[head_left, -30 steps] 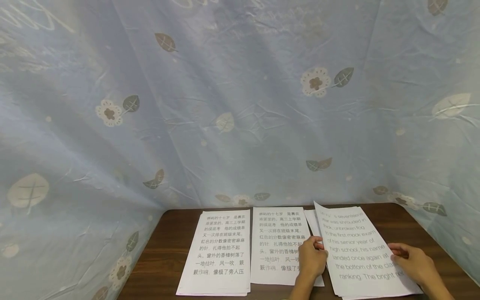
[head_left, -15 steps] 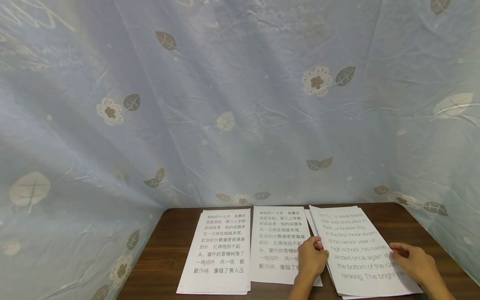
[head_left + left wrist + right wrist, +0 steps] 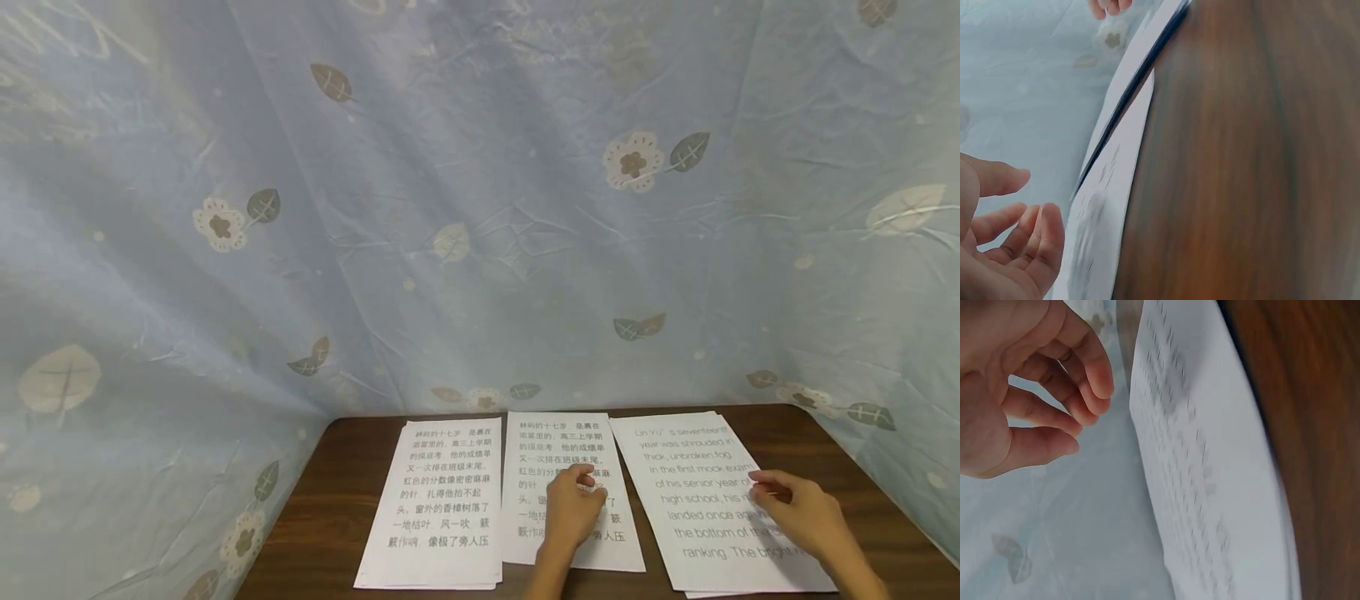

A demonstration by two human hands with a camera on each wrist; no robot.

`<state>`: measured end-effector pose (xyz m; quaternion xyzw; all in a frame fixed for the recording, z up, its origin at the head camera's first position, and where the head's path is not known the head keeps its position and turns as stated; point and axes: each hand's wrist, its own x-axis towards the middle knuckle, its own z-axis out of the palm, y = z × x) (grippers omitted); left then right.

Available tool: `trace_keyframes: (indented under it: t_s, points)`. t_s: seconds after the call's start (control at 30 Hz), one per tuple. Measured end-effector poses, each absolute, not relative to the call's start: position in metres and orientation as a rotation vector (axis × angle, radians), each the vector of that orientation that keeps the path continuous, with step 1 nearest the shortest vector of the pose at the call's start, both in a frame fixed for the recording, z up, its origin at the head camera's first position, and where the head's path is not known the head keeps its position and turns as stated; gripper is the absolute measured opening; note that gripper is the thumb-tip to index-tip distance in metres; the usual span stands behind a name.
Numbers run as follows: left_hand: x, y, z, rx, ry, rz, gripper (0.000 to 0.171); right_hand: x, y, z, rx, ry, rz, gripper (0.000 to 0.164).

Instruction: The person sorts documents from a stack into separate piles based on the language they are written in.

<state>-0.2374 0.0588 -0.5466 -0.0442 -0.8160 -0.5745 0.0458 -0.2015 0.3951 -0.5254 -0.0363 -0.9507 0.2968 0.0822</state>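
Note:
Over the middle stack of Chinese-printed paper sheets (image 3: 558, 442) hovers my left hand (image 3: 572, 510), its fingers loosely bent and holding nothing. The left wrist view shows a gap between that hand's thumb and fingers (image 3: 1049, 234), with the sheets (image 3: 1116, 206) below. My right hand (image 3: 808, 510) is above the right edge of a stack of English-printed sheets (image 3: 697, 500) and hides part of its lower lines. In the right wrist view its thumb and bent fingers (image 3: 1094, 372) stand apart from the paper (image 3: 1235, 456), with nothing in them.
A third stack of Chinese-printed sheets (image 3: 442, 500) lies at the left of the dark wooden table (image 3: 315, 517). Behind the table hangs a pale blue curtain (image 3: 525, 292) with leaf and flower prints. A narrow strip of wood separates the middle and right stacks.
The lifted top sheet of the right stack has come down flat and lines up with the pile. My left hand let go and moved left; my right hand came off the edge, slightly up and left.

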Motion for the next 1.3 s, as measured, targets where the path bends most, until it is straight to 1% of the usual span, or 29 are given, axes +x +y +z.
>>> trace_keyframes:
  t_s: [0.1, 0.4, 0.73, 1.03, 1.3]
  points:
    - [-0.238, 0.04, -0.544, -0.133, -2.498, -1.712, 0.04, -0.206, 0.38, -0.523, -0.094, -2.828, 0.946, 0.042]
    - [-0.242, -0.002, -0.545, -0.128, -2.498, -1.639, 0.042, -0.221, 0.324, -0.519, -0.03, -2.765, 1.082, 0.037]
    - [-0.251, -0.043, -0.548, -0.092, -2.519, -1.593, 0.044, -0.229, 0.275, -0.528, -0.037, -2.717, 1.372, 0.039]
    - [-0.259, -0.074, -0.543, -0.062, -2.574, -1.5, 0.044, -0.232, 0.25, -0.533, -0.065, -2.701, 1.44, 0.038]
    - [-0.26, -0.084, -0.547, -0.027, -2.606, -1.493, 0.045, -0.232, 0.241, -0.534, -0.086, -2.725, 1.428, 0.039]
